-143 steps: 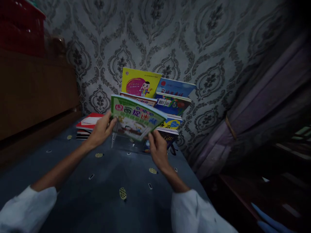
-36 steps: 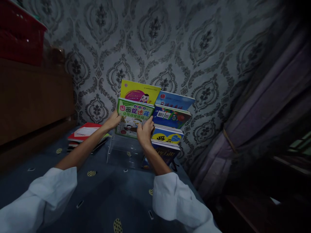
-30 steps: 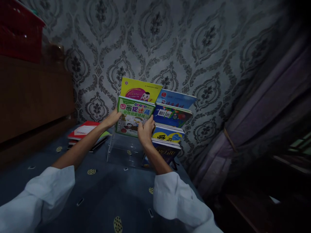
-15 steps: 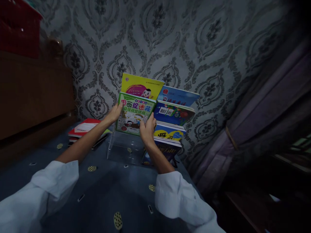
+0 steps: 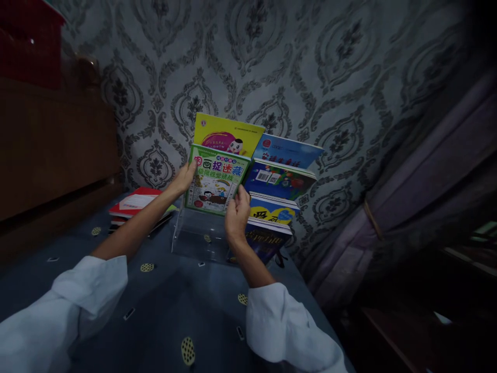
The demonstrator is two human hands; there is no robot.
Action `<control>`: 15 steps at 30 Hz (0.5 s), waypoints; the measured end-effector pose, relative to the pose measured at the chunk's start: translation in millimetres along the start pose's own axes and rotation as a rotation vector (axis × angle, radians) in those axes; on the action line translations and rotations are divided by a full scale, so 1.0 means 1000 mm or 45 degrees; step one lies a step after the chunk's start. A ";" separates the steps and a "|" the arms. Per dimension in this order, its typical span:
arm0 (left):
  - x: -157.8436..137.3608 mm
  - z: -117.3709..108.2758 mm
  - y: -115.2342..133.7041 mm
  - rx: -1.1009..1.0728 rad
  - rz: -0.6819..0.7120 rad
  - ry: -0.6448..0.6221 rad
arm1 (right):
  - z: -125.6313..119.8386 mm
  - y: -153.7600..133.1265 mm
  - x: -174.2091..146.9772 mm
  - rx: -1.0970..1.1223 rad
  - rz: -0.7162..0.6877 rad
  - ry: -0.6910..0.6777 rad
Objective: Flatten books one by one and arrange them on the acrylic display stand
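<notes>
A green-bordered picture book (image 5: 215, 178) stands tilted back on a clear tiered book stand (image 5: 198, 235), in front of a yellow book (image 5: 227, 135). My left hand (image 5: 186, 177) grips the green book's left edge, its fingers partly hidden behind the cover. At the lower right edge of the same book, my right hand (image 5: 237, 215) is closed with the thumb at the cover. Beside it, the stand's right column holds a light blue book (image 5: 287, 150), a dark blue book (image 5: 277, 178), a yellow-and-blue book (image 5: 272, 211) and a dark book (image 5: 269, 238).
A stack of books with a red one (image 5: 140, 199) on top lies left of the stand. Patterned dark cloth (image 5: 163, 321) covers the surface. A wooden cabinet (image 5: 58, 140) stands left, a tied curtain (image 5: 365, 223) hangs right, and papered wall (image 5: 221, 57) rises behind.
My right hand has shifted slightly right and down along the book's edge, uncovering more of its cover. The left hand keeps its grip. The view has shifted a little.
</notes>
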State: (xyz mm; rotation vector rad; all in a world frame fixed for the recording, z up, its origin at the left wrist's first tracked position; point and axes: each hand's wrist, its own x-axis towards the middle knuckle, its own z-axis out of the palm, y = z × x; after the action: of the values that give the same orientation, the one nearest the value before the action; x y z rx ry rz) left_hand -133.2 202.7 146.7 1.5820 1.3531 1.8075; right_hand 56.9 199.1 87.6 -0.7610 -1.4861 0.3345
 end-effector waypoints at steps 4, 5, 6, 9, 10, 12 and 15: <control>0.003 0.001 -0.002 0.042 0.032 0.034 | -0.003 -0.003 -0.019 0.046 0.006 -0.003; 0.003 0.001 -0.002 0.058 0.036 0.043 | -0.004 -0.003 -0.025 0.060 0.014 -0.016; 0.003 0.001 -0.002 0.072 0.038 0.049 | -0.005 -0.002 -0.031 0.072 0.024 -0.029; 0.004 0.002 -0.002 0.106 0.046 0.050 | -0.007 0.005 -0.047 0.105 0.073 -0.078; 0.004 0.002 -0.002 0.114 0.051 0.048 | -0.008 0.008 -0.051 0.111 0.096 -0.098; 0.004 0.002 -0.002 0.127 0.061 0.045 | -0.008 0.015 -0.058 0.120 0.145 -0.138; 0.004 0.002 -0.001 0.135 0.063 0.038 | -0.007 0.025 -0.066 0.158 0.214 -0.182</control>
State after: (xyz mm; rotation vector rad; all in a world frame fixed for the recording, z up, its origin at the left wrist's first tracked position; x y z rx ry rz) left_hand -132.5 207.2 147.8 1.6619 1.4575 1.8225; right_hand 63.9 173.8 21.5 -0.7768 -1.5228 0.6134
